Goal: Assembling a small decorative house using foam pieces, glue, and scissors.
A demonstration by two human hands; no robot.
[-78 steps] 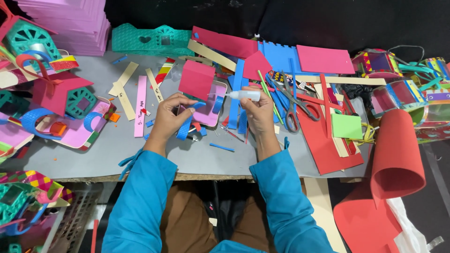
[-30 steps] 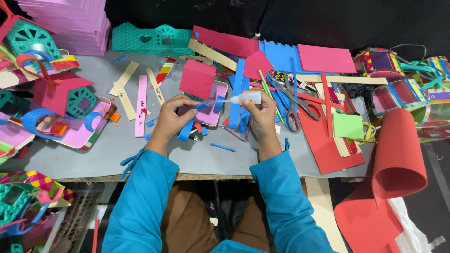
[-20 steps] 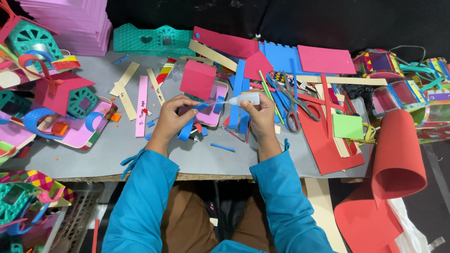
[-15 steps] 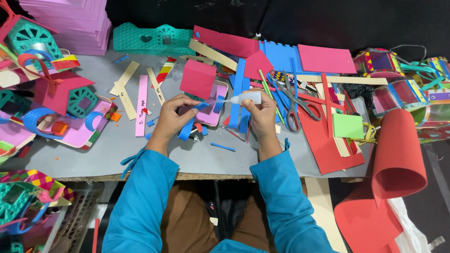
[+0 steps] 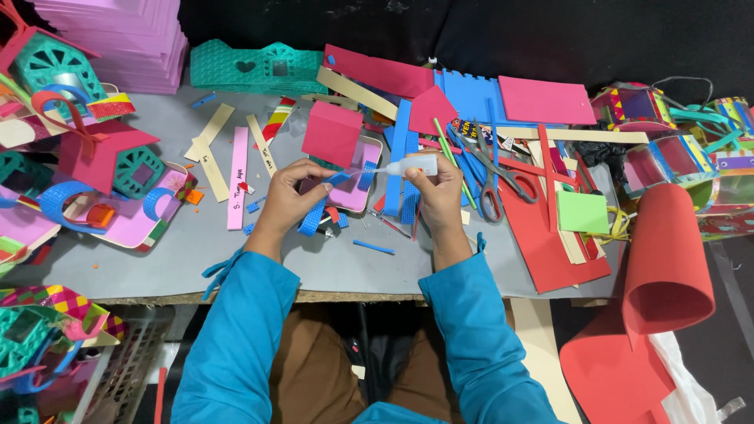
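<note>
A small white glue bottle (image 5: 415,166) is gripped in the right hand (image 5: 437,191), fingers closed round it, nozzle pointed left twd a blue strip (image 5: 323,202) of glittery foam. The strip is pinched at its upper end by the left hand (image 5: 289,201), thumb & fingers closed on it; the rest of the strip curves down below the hand, just above the bench (image 5: 181,259). Both hands are held near the middle of the grey bench, close together but not touching, w/ the bottle tip at or v. near the strip's top end; actual contact can't be told. Directly behind the hands a pink tray (image 5: 355,182) is seen, and a red foam square (image 5: 333,133) is set behind it. A short blue scrap (image 5: 373,247) is laid on the bench just in front of the hands. To the right, scissors (image 5: 487,177) w/ blue handles are laid among red and blue foam sheets, & a green square (image 5: 582,212) is laid on a red sheet (image 5: 542,243). A big red foam roll (image 5: 667,251) is seen at the far right, past the bench edge. To the left, a long pink strip (image 5: 236,188) & cream strips are laid flat, beside a small house model (image 5: 110,161) w/ a red roof. A stack of pink sheets (image 5: 126,39) is at the back left, w/ a teal cut-out panel (image 5: 251,69) next to it. Both forearms are covered by teal sleeves (image 5: 243,330).
</note>
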